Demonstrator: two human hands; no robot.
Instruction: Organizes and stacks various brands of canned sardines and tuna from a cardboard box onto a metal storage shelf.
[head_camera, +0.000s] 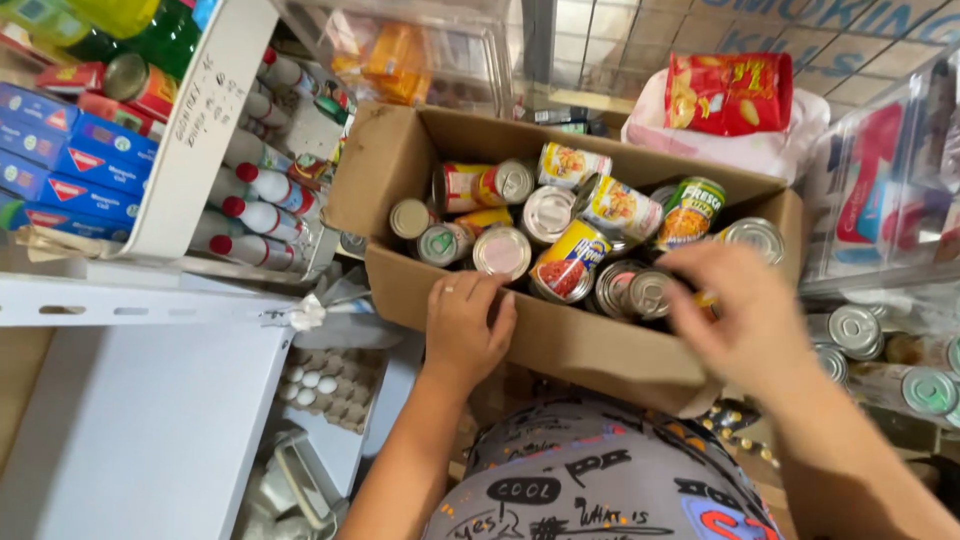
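A brown cardboard box full of several food cans sits in front of me. My left hand grips the box's near wall, fingers hooked over the rim by a silver-topped can. My right hand is blurred and reaches into the box's right side, fingers spread over cans, near a silver-lidded can; whether it holds one I cannot tell. A yellow and red can lies in the middle, a green can further back.
White shelf at left holds blue boxes and red-capped white bottles. An egg tray lies below. More cans stand at right. A red snack bag rests behind the box.
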